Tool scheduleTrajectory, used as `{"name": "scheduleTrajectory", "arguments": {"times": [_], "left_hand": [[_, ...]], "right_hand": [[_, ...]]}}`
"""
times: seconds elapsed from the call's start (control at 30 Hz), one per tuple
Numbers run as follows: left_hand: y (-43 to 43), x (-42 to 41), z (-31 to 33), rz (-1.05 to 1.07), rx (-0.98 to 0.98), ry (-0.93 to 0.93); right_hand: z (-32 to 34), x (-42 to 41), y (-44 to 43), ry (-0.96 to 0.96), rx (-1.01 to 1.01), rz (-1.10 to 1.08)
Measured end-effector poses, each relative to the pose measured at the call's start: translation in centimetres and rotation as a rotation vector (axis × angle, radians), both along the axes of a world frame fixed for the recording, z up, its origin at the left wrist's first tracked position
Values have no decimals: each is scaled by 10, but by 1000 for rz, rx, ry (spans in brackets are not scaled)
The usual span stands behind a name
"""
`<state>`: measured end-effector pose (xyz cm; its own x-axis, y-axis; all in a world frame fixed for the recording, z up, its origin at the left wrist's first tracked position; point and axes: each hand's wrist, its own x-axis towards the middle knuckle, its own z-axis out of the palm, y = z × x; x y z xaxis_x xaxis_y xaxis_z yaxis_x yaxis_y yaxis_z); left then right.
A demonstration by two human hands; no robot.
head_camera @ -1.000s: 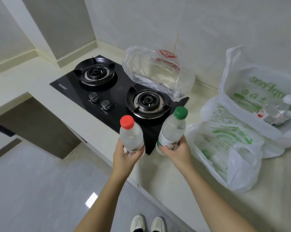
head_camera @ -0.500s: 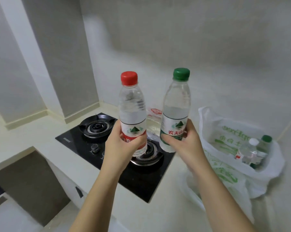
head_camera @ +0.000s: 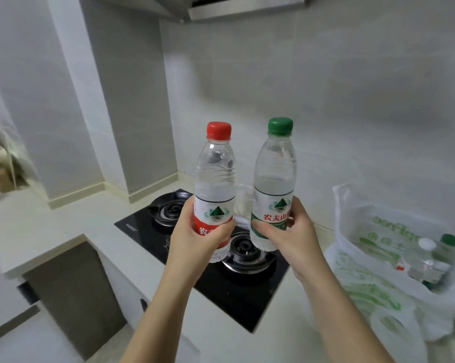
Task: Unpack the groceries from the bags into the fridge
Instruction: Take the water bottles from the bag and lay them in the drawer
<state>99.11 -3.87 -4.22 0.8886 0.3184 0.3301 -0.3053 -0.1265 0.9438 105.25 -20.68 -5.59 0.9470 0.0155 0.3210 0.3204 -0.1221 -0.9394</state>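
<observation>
Hands both up mid-frame, forearms reaching in from the near edge, each w/ one water bottle held upright. Left hand [head_camera: 195, 239] is curled round the lower label of the red-cap bottle [head_camera: 216, 179], wrist bent slightly back. Right hand [head_camera: 292, 231] grips the green-cap bottle [head_camera: 275, 174] at approx. the same height, digits wrapped round the label, one fingertip up along the bottle's right side. Bottles sit side by side, just apart, caps up, over the black gas hob [head_camera: 242, 292] set in the pale counter [head_camera: 51, 226]. Right of the hob a white plastic bag [head_camera: 378, 297] w/ green print sits on the counter, mouth open. More bottles [head_camera: 436, 260] lie inside at its far-right end, one green cap and one white cap showing. Clear bag [head_camera: 243, 203] shows between the held bottles, farther back. Extractor hood [head_camera: 221, 6] along the top.
</observation>
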Motion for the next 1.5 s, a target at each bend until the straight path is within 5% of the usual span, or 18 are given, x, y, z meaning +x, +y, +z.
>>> {"name": "scheduleTrajectory", "arguments": {"times": [0.53, 1.13, 1.5], "left_hand": [[70, -88, -6, 720, -51, 68], [125, -350, -2, 1645, 16, 52], [53, -399, -6, 2263, -21, 21]], "right_hand": [[4, 4, 149, 42, 76, 734], [2, -247, 341, 129, 47, 1520], [10, -352, 354, 251, 92, 2147]]}}
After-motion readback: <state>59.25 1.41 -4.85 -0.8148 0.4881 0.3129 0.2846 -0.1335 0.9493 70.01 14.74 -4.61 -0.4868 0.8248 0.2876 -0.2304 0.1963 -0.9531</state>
